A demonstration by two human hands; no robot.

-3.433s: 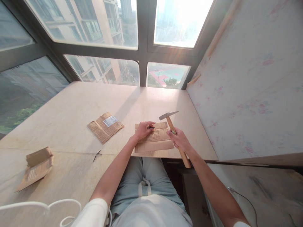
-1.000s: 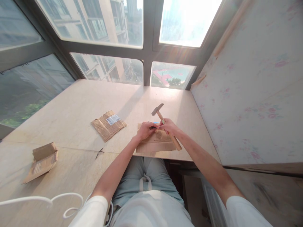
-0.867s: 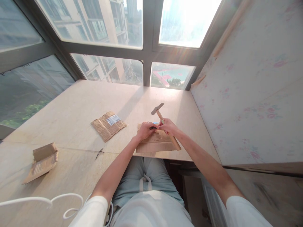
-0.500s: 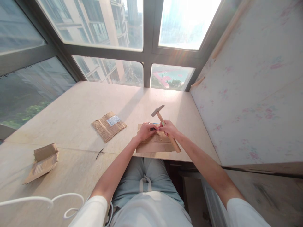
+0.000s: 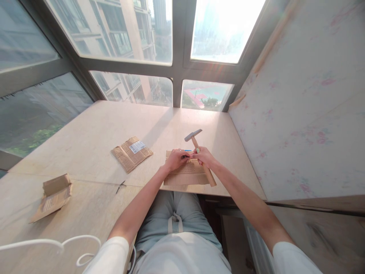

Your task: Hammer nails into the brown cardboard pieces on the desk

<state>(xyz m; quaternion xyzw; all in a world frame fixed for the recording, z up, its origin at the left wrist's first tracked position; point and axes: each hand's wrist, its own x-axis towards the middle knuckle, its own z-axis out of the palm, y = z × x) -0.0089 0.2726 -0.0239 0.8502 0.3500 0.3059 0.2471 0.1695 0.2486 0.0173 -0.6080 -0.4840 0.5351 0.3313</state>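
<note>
My right hand [image 5: 203, 155] is closed around the wooden handle of a hammer [image 5: 210, 176]. The grey metal head points up and away, over the table. Close beside it, my left hand [image 5: 176, 159] is closed on a small dark item [image 5: 185, 156], too small to name. The fingertips of both hands nearly meet. Under them lies a flat piece of cardboard [image 5: 185, 179] with rows of small holes, at the table's front edge. A thin blue strip [image 5: 187, 150] shows just beyond my left fingers.
A pale wooden table [image 5: 114, 118] reaches to the windows. Left of my hands lies a folded cardboard piece with a label [image 5: 131, 154]. Further left are an opened cardboard box [image 5: 53, 198], a thin dark object [image 5: 121, 186] and a white cable [image 5: 34, 242]. A papered wall [image 5: 302, 114] stands right.
The hammer has turned slightly in my right hand, its head shifting right and its handle end left. My left hand stays nearly where it was over the cardboard. The view has shifted slightly.
</note>
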